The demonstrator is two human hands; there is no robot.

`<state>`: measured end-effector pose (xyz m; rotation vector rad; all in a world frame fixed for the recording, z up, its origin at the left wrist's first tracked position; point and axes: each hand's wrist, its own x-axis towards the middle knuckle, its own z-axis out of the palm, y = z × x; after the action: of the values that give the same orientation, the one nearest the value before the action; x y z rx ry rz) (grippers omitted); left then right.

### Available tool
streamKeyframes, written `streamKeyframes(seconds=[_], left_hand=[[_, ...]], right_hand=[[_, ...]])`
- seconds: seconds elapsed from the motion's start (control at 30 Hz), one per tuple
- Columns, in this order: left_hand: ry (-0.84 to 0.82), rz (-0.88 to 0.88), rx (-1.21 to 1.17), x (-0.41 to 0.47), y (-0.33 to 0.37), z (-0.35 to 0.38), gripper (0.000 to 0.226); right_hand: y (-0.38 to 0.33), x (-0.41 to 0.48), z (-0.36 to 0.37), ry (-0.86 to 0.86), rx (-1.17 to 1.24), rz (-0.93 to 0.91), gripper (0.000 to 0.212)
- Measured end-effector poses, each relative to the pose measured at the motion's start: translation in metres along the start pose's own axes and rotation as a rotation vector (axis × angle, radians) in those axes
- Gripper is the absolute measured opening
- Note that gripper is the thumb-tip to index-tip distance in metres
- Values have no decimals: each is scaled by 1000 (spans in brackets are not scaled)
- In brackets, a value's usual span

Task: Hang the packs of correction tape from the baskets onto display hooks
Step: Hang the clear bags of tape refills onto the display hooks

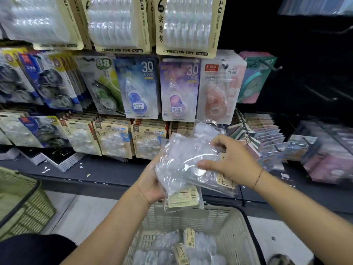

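Observation:
A stack of clear plastic packs of correction tape (183, 161) with beige card backs is held above the beige basket (236, 232). My left hand (150, 186) grips the stack from below at its lower left. My right hand (231, 163) grips the top pack from the right, thumb on its front and fingers curled over its upper edge. More packs (172, 249) lie in the basket. Behind the stack, rows of carded correction tape (114, 138) hang on the display hooks. The hook behind the held stack is hidden.
A second, olive-green basket (21, 203) stands on the floor at the left. A dark shelf ledge (99, 173) runs below the display. Bare metal hooks (322, 96) jut from the dark panel at the right. Other stationery packs (324, 155) lie on the right shelf.

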<state>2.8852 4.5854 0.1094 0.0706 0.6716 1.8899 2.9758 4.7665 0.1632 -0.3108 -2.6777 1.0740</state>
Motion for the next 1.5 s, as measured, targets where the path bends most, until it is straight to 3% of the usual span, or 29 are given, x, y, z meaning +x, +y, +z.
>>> streamKeyframes(seconds=[0.1,0.2,0.37,0.5,0.6,0.73,0.8,0.93,1.03,1.17,1.23,1.37,1.43,1.5], left_hand=[[-69,12,-107,8,-7,-4,104],[-172,84,-121,7,-7,-7,112],[-170,215,-60,3,4,-10,95],[-228,237,-6,3,4,-4,82],[-327,215,-2,3,0,-5,66],[-207,226,97,0,-3,-10,72],[-194,220,77,-2,-6,-10,77],[-257,186,-18,-2,-7,-1,86],[-282,90,-87,-2,-6,2,98],[-69,121,220,-3,-14,9,78],[1,95,351,-1,-23,13,70],[126,171,330,6,-36,17,43],[150,230,239,7,-33,18,56],[151,280,162,8,-29,20,84]], right_hand=[[4,-1,16,144,173,123,49],[2,-2,25,270,326,202,55],[4,-4,25,360,545,303,75],[10,-6,29,281,736,447,95],[12,-9,27,208,842,514,89],[18,-9,23,275,995,557,82],[18,-9,19,325,1003,539,71],[16,-8,10,345,887,425,81],[12,-10,2,285,804,352,64],[10,-11,5,340,766,337,70],[11,-12,10,432,809,400,61],[6,-19,21,510,841,440,43],[2,-27,28,467,819,432,33],[0,-36,35,444,763,388,39]])
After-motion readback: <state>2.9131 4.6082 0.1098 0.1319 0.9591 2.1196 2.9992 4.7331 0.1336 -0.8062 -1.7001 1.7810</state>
